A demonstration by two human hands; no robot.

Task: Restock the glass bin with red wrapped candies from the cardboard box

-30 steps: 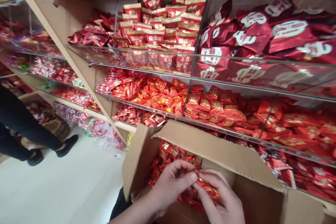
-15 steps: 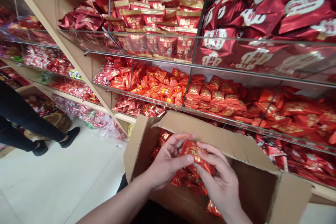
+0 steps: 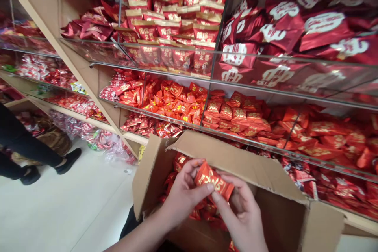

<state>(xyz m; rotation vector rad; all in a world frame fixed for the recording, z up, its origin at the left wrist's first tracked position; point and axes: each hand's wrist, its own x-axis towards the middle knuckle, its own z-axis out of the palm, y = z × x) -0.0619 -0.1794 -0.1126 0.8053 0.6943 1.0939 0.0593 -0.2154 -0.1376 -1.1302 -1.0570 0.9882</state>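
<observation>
A small red packet with gold lettering (image 3: pixel 213 181), perhaps a wrapped candy, is pinched between both hands. My left hand (image 3: pixel 186 185) grips its left end, thumb across the front. On its lower right side, my right hand (image 3: pixel 242 208) holds it with the thumb in front and the fingers behind. Below the hands stands an open cardboard box (image 3: pixel 224 157) with its flaps spread. Several red packets (image 3: pixel 180 161) lie inside it, partly hidden by my hands and forearms.
Glass-fronted shelves rise behind the box, with gold-topped red packets (image 3: pixel 168 27), large dark red bags (image 3: pixel 283 27) and small red packets (image 3: pixel 245 114). A clear lip (image 3: pixel 165 112) edges the middle shelf. At left, a person's dark-trousered legs (image 3: pixel 26 145) stand on the pale floor (image 3: pixel 79 208).
The packet has been turned so more of its lettered front shows upward. Both hands have shifted slightly left and still hold it. The whole view has moved a little.
</observation>
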